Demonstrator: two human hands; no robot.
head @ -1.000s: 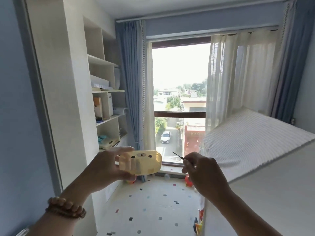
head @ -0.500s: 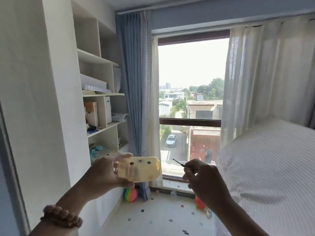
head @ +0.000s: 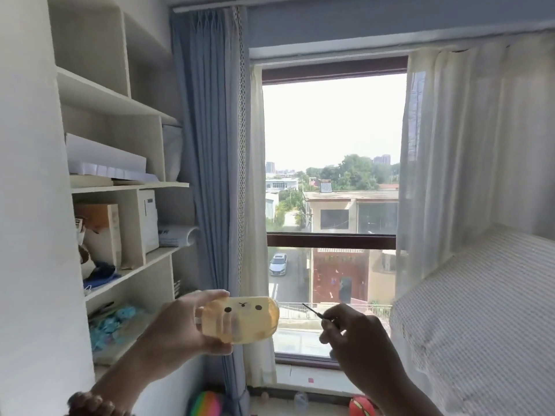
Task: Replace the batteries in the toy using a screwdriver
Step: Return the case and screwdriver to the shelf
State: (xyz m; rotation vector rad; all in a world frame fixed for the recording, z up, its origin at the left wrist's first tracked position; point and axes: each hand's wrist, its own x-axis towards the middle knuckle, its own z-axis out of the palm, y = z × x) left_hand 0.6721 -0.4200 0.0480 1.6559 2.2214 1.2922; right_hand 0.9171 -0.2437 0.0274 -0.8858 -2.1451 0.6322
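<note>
A pale yellow, translucent toy point(head: 243, 319) with two black dot eyes and a small nose is held up in front of the window, lying sideways. My left hand point(head: 177, 328) grips its left end, thumb on top, fingers behind. My right hand point(head: 357, 337) pinches a thin dark screwdriver point(head: 312, 310) whose tip points up and left toward the toy. The tip stands a short gap to the right of the toy, not touching it. The screwdriver's handle is hidden inside my fist.
White shelves point(head: 126, 187) with boxes and papers rise on the left. A blue curtain point(head: 210, 145) and sheer curtains frame the window point(head: 330, 241). A striped mattress point(head: 480, 319) fills the right. A rainbow ball point(head: 207, 403) and a red ball point(head: 360, 405) lie on the floor.
The view has tilted up and come closer to the window. Both hands keep the same hold, and the gap between screwdriver tip and toy stays about the same.
</note>
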